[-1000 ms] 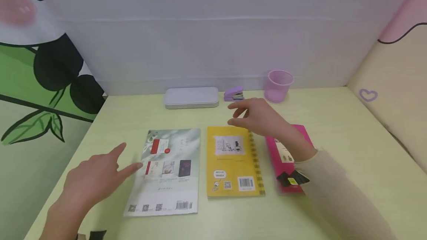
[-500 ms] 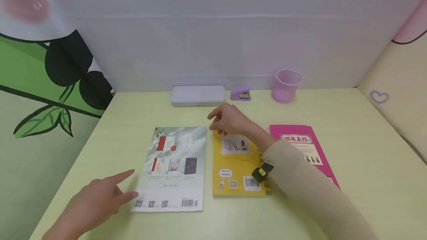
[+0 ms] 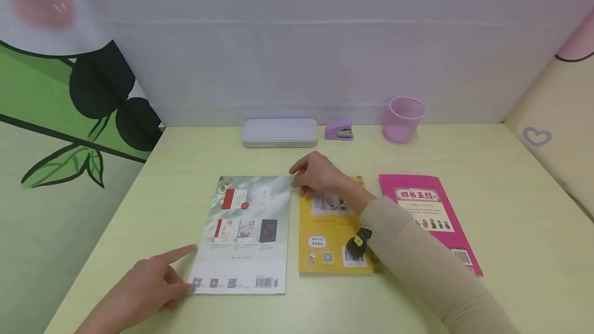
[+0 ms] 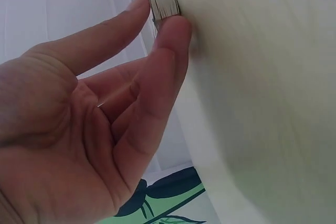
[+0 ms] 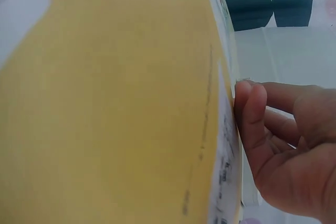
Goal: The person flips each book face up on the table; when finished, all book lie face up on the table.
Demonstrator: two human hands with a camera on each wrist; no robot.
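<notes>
The pale green-and-white book [image 3: 243, 231] is lying flat on the worktop [image 3: 185, 169], leftmost of three books, with its printed cover facing up. The left hand [image 3: 144, 287] is reaching in at its lower left: index finger and thumb are standing well spread, the index tip meeting the left edge and the thumb tip meeting the bottom corner. The book's page edges are showing at those tips in the left wrist view.

The right hand [image 3: 317, 173] is reaching over the top of the yellow book [image 3: 331, 231], and its bent fingers [image 5: 254, 108] are bringing their tips to the pale book's upper right corner. Whether they are pinching that corner or only touching it cannot be told. A dark device [image 3: 359, 243] is sitting at the cuff of the beige sleeve [image 3: 431, 262].

The pink book [image 3: 433, 220] is lying to the right, slightly askew. Along the back, a pale flat case [image 3: 280, 133], a purple stapler [image 3: 339, 130] and a pink cup [image 3: 402, 122] are standing in a row.
</notes>
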